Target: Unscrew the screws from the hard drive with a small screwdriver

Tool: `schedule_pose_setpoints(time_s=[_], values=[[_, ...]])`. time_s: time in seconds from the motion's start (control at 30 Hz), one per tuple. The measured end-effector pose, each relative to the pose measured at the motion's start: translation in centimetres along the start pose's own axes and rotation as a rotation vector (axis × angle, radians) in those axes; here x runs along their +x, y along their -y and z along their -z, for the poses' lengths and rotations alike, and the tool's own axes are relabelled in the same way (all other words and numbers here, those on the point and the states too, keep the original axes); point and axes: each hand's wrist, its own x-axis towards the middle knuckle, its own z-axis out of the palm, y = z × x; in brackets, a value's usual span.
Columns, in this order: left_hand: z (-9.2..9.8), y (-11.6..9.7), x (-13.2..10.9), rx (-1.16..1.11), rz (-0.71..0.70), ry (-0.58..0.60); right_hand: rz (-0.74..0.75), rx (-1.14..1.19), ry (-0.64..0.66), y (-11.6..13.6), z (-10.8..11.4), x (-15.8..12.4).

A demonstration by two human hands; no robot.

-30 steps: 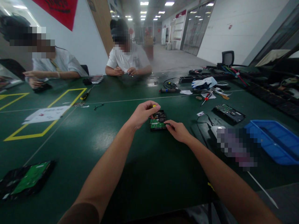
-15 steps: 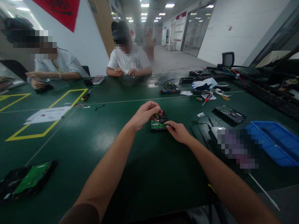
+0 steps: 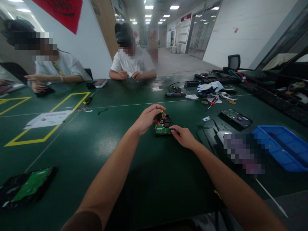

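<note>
A hard drive with a green circuit board (image 3: 163, 129) lies on the dark green table (image 3: 154, 179) in front of me. My left hand (image 3: 151, 118) is closed round a yellow-and-black screwdriver (image 3: 160, 115), held over the drive's left far part. The screwdriver's tip is hidden. At the drive's right edge, my right hand (image 3: 183, 135) is closed, thumb and fingers pinched on a thin dark object (image 3: 173, 129) that is too small to name.
Another drive (image 3: 235, 118) and a blue tray (image 3: 284, 147) are on the right. A drive with a green board (image 3: 31, 186) lies near left. Beyond are a red screwdriver (image 3: 212, 103), white gloves (image 3: 210, 87) and two seated people.
The yellow-and-black screwdriver has turned in my left hand, and more of its dark handle shows. My right hand has hardly moved.
</note>
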Motion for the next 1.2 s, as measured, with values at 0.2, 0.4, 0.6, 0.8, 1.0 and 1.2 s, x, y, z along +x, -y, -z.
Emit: schedule_pose_setpoints(time_s=[0.2,0.4,0.6,0.8,1.0,1.2], values=[[0.10,0.54,0.29,0.004,-0.028,-0.022,-0.011,0.007,0.017,0.03,0.05,0.05],[0.26,0.89,0.28,0.134,-0.051,-0.035,0.000,0.029,0.010,0.08,0.08,0.03],[0.30,0.75,0.24,0.074,-0.007,-0.105,0.001,0.026,0.021,-0.19,-0.05,0.04],[0.46,0.94,0.29,0.087,-0.002,-0.042,-0.003,0.008,0.017,-0.24,-0.09,0.02],[0.21,0.57,0.11,0.128,-0.017,0.023,0.008,0.020,0.017,-0.09,0.05,0.03],[0.54,0.48,0.11,0.208,-0.046,0.044,0.002,0.019,0.013,0.11,0.20,0.00]])
